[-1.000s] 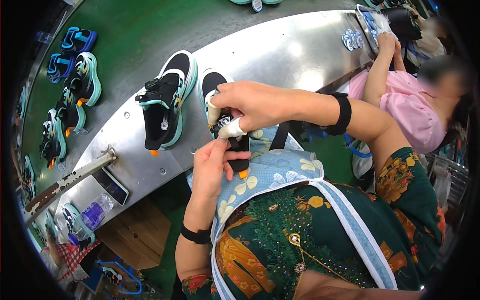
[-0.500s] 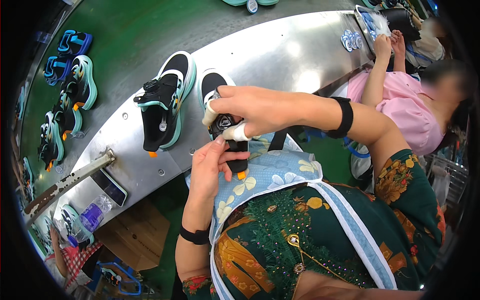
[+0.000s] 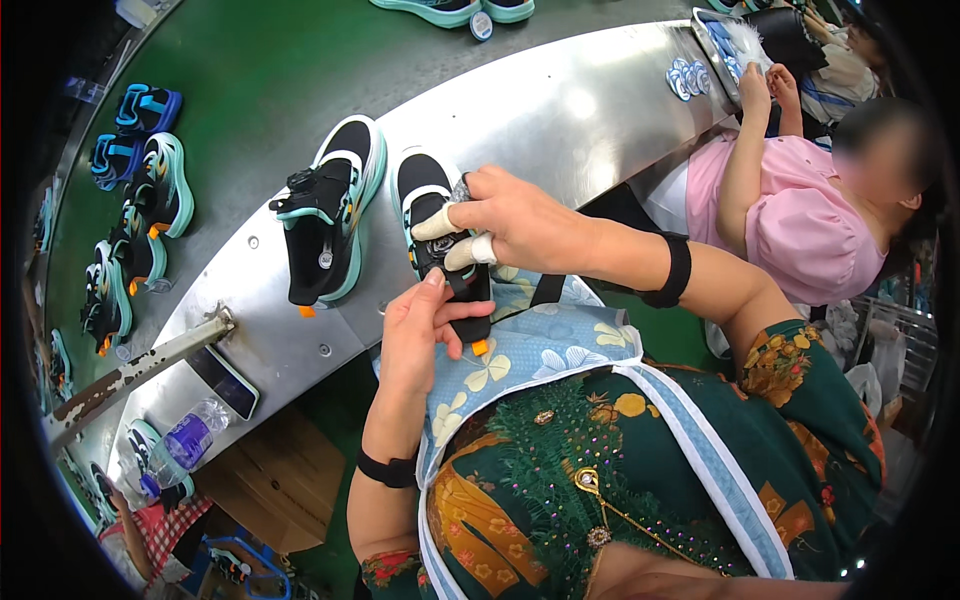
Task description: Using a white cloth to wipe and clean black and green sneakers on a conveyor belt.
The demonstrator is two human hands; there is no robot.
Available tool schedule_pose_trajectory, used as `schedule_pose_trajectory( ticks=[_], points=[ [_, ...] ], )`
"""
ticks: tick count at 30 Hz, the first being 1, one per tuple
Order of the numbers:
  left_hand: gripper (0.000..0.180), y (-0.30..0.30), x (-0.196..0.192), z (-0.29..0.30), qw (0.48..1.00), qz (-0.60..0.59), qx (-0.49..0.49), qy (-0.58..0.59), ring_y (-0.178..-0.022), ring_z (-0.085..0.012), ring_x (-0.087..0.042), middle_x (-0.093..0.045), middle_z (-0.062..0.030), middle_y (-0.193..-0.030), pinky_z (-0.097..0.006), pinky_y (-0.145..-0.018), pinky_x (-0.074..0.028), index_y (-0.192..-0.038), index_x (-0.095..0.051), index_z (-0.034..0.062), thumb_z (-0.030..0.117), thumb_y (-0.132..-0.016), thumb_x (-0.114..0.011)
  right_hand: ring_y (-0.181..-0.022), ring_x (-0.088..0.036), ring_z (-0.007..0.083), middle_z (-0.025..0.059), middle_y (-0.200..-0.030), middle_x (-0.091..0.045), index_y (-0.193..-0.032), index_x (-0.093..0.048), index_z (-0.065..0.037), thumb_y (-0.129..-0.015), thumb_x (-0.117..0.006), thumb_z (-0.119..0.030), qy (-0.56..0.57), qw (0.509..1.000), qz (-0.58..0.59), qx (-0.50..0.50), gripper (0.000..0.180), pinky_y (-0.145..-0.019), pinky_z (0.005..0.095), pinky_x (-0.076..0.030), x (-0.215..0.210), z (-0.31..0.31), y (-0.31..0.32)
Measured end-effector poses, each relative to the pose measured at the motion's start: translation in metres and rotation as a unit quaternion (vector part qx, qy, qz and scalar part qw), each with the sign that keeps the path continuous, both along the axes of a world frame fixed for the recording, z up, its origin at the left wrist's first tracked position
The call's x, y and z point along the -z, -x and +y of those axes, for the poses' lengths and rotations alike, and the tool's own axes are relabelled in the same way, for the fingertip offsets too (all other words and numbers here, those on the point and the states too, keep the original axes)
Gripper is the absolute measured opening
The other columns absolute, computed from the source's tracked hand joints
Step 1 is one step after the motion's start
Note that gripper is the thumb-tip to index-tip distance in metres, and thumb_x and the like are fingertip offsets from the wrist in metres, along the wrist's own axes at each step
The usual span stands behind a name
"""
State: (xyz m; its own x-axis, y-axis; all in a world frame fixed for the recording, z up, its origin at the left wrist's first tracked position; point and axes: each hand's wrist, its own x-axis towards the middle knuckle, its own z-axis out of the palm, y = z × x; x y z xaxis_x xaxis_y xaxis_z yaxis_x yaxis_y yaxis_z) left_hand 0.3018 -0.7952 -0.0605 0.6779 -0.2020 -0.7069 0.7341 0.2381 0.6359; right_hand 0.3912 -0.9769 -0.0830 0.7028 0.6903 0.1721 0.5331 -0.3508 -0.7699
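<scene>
A black sneaker (image 3: 424, 180) with a white band and teal sole rests at the bench's near edge, toe pointing away, its heel over my apron. My right hand (image 3: 515, 222) reaches over from the right; pale covers wrap its thumb and a finger, which close on the dark dial area of the tongue. My left hand (image 3: 412, 325) pinches the sneaker by its opening with thumb and fingertips; what exactly lies between them is partly hidden. Left of it stands a matching sneaker (image 3: 335, 210) with a dial on its tongue and an orange heel tab.
Several more sneakers (image 3: 163, 185) line the green surface (image 3: 240, 90) at the left. A worn metal bar (image 3: 140, 365), a phone (image 3: 222, 382) and a plastic bottle (image 3: 190, 437) are at the lower left. A co-worker in pink (image 3: 800, 220) sits at the right beside round blue-white tags (image 3: 686, 78).
My right hand has shifted slightly, its covered fingers now flatter over the tongue, so more of the toe shows. My left hand keeps nearly the same place. The sneakers at the top moved left.
</scene>
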Motion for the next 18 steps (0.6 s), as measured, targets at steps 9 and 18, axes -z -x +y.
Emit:
schedule_pose_trajectory(
  ticks=[9,18],
  points=[
    [0.031,-0.029,-0.046,0.087,0.803,-0.259,-0.04,-0.536,-0.103,-0.0154,-0.06,-0.063,-0.0105,-0.117,-0.025,-0.078,-0.048,-0.121,-0.059,-0.0004,0.015,-0.096,-0.05,-0.07,-0.059,0.0293,0.0088,-0.073,-0.053,-0.104,-0.064,-0.018,-0.076,-0.071,-0.027,0.061,0.99,-0.004,-0.125,0.03,-0.061,0.042,-0.047,-0.004,-0.02,0.046],
    [0.034,-0.027,0.013,0.085,0.808,-0.226,0.095,-0.536,-0.073,-0.0246,-0.062,-0.065,-0.017,-0.084,-0.035,-0.07,-0.049,-0.118,-0.06,-0.0002,0.012,-0.086,-0.06,-0.083,-0.064,0.032,0.0118,-0.087,-0.064,-0.106,-0.062,-0.014,-0.076,-0.067,-0.013,0.27,0.962,0.046,0.013,0.031,-0.07,0.0438,-0.048,-0.014,-0.103,-0.025]
  ],
)
